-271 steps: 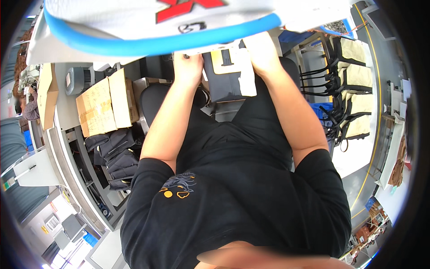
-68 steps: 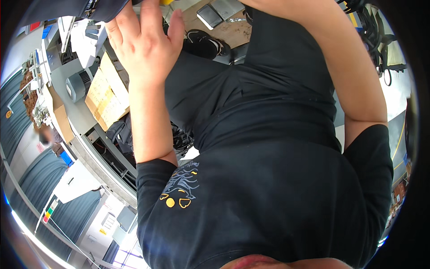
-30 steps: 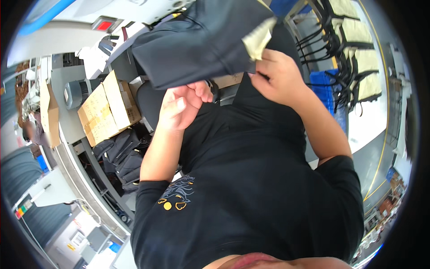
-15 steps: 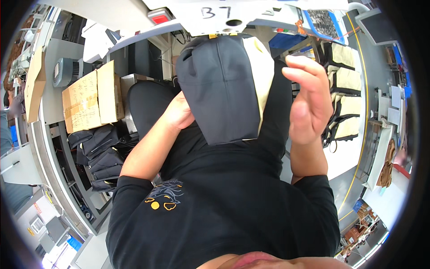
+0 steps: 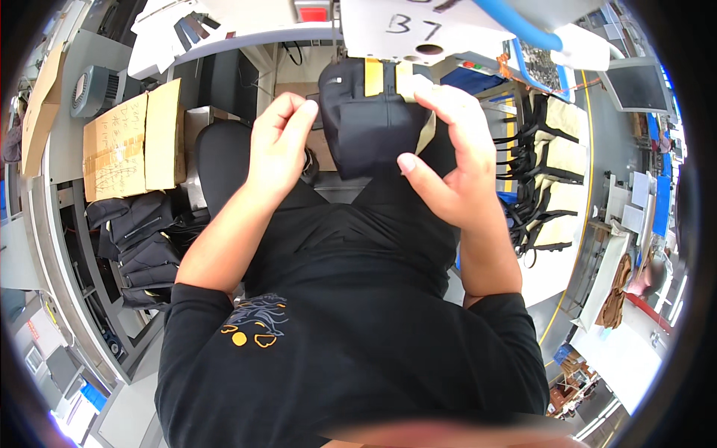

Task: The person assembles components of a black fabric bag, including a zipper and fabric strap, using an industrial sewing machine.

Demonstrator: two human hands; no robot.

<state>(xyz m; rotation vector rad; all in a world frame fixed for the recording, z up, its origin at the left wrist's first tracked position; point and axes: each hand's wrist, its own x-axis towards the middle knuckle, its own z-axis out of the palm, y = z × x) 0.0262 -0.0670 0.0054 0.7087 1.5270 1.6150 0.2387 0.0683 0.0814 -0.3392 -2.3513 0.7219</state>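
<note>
Black fabric bag (image 5: 373,134) with a yellow tab (image 5: 373,77) is hanging just below the white machine head (image 5: 396,33), between the knees; this placing is probably keeping both sides within reach. Right hand (image 5: 459,153) is curving along the bag's right side, thumb spread wide from the fingers, not clamping it; seemingly guarding that edge. Left hand (image 5: 280,142) is standing just beside the opposite side, thumb and forefinger nearly meeting; cannot tell whether a thin edge is sitting between them. Cream-and-black bags (image 5: 559,160) are lying in a row at right, apparently for easy counting.
</note>
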